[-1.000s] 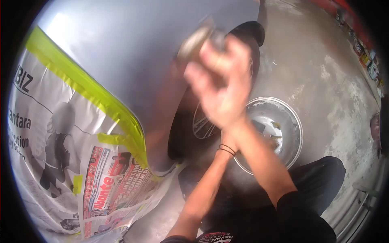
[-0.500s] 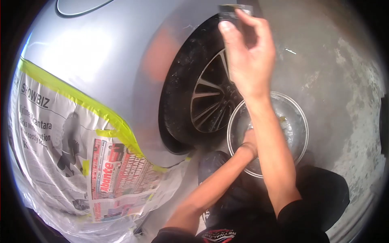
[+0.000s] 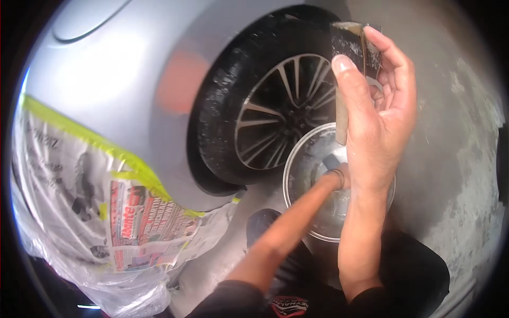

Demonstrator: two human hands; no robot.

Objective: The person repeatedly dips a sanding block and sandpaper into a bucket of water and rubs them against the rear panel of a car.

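Observation:
My right hand [image 3: 384, 100] is raised in front of the wheel, thumb and fingers closed on a piece of black sandpaper [image 3: 347, 45] with pale residue on it. It seems folded around a thin flat block; a greyish-tan strip [image 3: 341, 119] extends below my thumb. My left hand [image 3: 342, 175] reaches down into a round metal basin [image 3: 287, 185] holding cloudy water. Its fingers are mostly hidden behind my right wrist. Beside it in the basin lies a dark blue-grey piece [image 3: 332, 161] whose kind I cannot make out.
A silver car body [image 3: 122, 63] fills the left, with a reddish patch [image 3: 183, 82] by the wheel arch. The wheel [image 3: 291, 114] stands just behind the basin. Newspaper [image 3: 143, 222], plastic film and yellow-green tape [image 3: 79, 132] cover the lower left. Grey floor [image 3: 445, 138] lies to the right.
My right hand, still gripping the sandpaper, has moved right and lower in the view. The camera view has shifted, and the blue-grey piece in the basin now shows. My left hand stays in the basin.

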